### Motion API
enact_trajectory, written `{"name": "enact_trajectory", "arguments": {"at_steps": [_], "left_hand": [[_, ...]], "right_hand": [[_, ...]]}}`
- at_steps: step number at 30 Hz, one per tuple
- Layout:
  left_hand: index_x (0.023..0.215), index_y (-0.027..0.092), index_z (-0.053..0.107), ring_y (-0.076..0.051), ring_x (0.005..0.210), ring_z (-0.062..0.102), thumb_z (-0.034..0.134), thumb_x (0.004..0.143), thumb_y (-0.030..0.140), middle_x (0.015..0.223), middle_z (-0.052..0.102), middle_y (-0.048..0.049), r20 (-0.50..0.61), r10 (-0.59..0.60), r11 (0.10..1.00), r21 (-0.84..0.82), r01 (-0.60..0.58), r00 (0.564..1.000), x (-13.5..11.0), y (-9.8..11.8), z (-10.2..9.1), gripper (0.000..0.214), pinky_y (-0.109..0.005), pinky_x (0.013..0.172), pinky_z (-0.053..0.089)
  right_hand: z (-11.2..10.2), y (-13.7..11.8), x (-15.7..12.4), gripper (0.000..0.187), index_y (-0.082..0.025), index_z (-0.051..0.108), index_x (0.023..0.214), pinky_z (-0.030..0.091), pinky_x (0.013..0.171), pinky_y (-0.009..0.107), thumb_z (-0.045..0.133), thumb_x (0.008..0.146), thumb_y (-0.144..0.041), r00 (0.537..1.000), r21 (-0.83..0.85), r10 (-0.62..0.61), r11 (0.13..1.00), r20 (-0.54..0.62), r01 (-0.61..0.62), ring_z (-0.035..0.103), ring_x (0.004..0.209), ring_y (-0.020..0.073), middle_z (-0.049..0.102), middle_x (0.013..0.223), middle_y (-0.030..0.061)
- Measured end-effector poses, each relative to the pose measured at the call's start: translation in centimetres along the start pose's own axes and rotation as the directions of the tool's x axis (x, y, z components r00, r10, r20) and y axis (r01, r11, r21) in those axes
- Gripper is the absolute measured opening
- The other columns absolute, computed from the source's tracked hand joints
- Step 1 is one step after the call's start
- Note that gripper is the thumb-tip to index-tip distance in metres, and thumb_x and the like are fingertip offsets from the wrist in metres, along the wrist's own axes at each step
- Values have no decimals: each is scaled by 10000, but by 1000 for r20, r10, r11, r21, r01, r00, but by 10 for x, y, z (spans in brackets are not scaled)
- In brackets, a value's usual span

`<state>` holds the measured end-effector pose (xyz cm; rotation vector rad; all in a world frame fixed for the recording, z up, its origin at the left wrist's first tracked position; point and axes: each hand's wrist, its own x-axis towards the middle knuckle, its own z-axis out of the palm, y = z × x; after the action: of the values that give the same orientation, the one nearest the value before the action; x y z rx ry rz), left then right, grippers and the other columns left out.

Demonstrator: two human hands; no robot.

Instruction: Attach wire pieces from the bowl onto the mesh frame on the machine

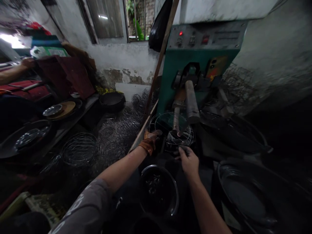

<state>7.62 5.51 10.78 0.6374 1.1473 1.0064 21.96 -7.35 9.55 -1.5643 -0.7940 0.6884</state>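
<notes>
Left hand (151, 140), in a worn brown glove, is closed around the rim of the wire basket frame (174, 130) at its left edge, steadying it under the green machine (195, 65). Right hand (188, 159) is bare, fingers pinched on a thin wire piece at the near edge of the frame; how tight the pinch is I can't tell, too dark. The frame sits right below the machine's two metal arms (187, 104), touching or just under the tips, can't resolve which. Looks like the positioning step: a wire joint being lined up under the tips, joint not yet made. Next move would call for both hands holding the rim still and fingers kept off the contact point. Room is tight: steel bowl (159, 190) just below the wrists, big dark pan (246, 195) to the right, slanted wooden stick (156, 81) just beside the left hand, heap of finished wire frames (80, 148) further left. Best clearance is straight back toward the body. Another person's arm (14, 71) is at far left, well apart.
</notes>
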Motion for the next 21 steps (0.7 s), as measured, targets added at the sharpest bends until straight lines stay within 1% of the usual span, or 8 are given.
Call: {"name": "enact_trajectory", "arguments": {"at_steps": [3, 7, 10, 12, 14, 16, 18, 21], "left_hand": [[1262, 266, 536, -161, 746, 674, 855, 674, 125, 947, 677, -12, -32, -27, 999, -33, 26, 999, -5, 2, 1, 683, -274, 679, 556], [1277, 260, 526, -162, 824, 681, 828, 675, 109, 1076, 679, -42, -28, 54, 996, -73, -56, 998, -10, -3, 3, 690, -270, 715, 556], [1285, 257, 523, -164, 851, 681, 830, 669, 99, 1083, 684, -41, -60, 110, 990, -76, -115, 992, -10, -9, 5, 706, -278, 759, 556], [1258, 249, 539, -171, 866, 679, 857, 657, 106, 1057, 690, -35, -88, 124, 990, -52, -129, 988, -10, -11, 6, 695, -291, 794, 556], [1236, 243, 551, -182, 871, 681, 890, 653, 130, 1022, 697, -36, -103, 100, 994, -36, -105, 990, -12, -10, 6, 685, -294, 797, 555], [1243, 247, 545, -198, 873, 686, 910, 663, 150, 1001, 704, -43, -92, 68, 996, -44, -72, 993, -14, -8, 6, 691, -295, 774, 555], [1250, 257, 539, -202, 876, 689, 910, 673, 149, 1001, 709, -45, -96, 69, 996, -54, -74, 993, -15, -6, 6, 695, -289, 756, 552], [1267, 274, 529, -190, 874, 689, 903, 676, 154, 1040, 707, -38, -106, 67, 996, -56, -73, 992, -16, -7, 6, 709, -281, 752, 547]], "right_hand": [[6, 8, 1, 609, -193, 675, 863, 489, 458, 326, 629, 709, -780, 1000, -112, -8, 994, -17, 6, 578, 424, 207, 633, 557, 19], [9, 12, 4, 580, -216, 670, 876, 500, 486, 340, 568, 719, -766, 998, -213, 34, 976, -51, -44, 605, 449, 237, 640, 550, 27], [9, 14, 6, 555, -218, 661, 871, 510, 505, 351, 547, 716, -739, 996, -248, 48, 967, -70, -64, 628, 463, 251, 658, 569, 42], [10, 15, 6, 546, -219, 659, 861, 532, 528, 357, 541, 712, -731, 996, -236, 26, 971, -89, -47, 663, 520, 262, 691, 621, 68], [10, 16, 6, 552, -217, 666, 870, 565, 567, 363, 566, 701, -732, 996, -199, 5, 980, -89, -23, 697, 596, 272, 722, 689, 86], [10, 16, 7, 565, -208, 674, 893, 592, 599, 375, 612, 680, -728, 998, -150, 1, 989, -70, -12, 715, 643, 279, 736, 737, 90], [8, 16, 7, 569, -196, 682, 909, 602, 598, 386, 649, 672, -712, 999, -118, 6, 993, -44, -11, 713, 626, 276, 733, 739, 82], [6, 17, 7, 550, -192, 690, 919, 589, 545, 373, 671, 695, -694, 1000, -90, 10, 996, -23, -12, 703, 583, 269, 728, 712, 66]]}}
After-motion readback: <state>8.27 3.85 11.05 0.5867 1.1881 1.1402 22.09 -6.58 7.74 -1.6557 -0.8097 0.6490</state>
